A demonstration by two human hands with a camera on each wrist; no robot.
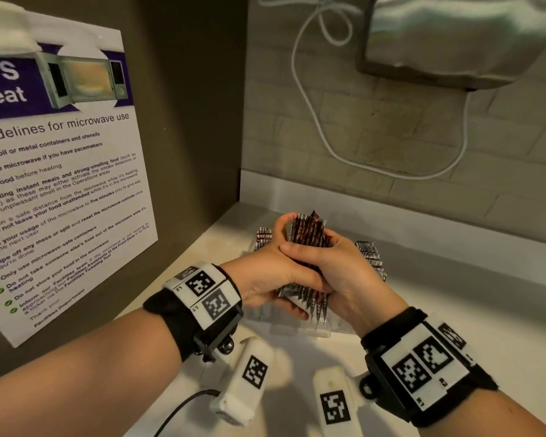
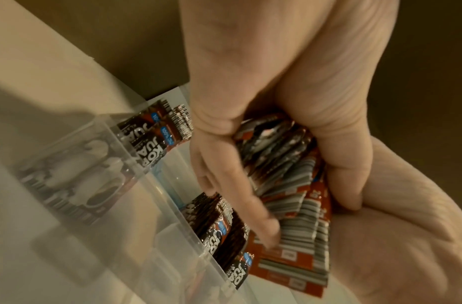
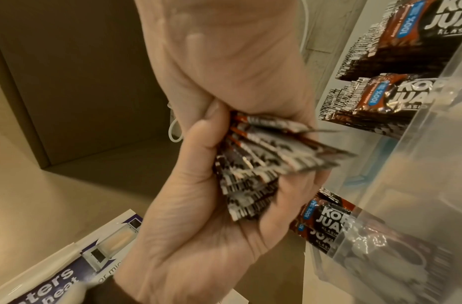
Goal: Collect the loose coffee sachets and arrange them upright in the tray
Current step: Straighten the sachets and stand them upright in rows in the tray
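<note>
Over the counter (image 1: 454,294), both hands' grip clamps a sachet bundle (image 1: 309,238); wrist views reveal the clear tray (image 2: 136,156).

My two hands cover the middle of the bundle of dark red-and-black coffee sachets (image 1: 309,238); the clear plastic tray (image 1: 320,332) below is mostly hidden.

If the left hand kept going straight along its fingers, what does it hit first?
Probably the right hand: the left hand faces it across the sachet bundle both grip. Depth is unclear.
</note>
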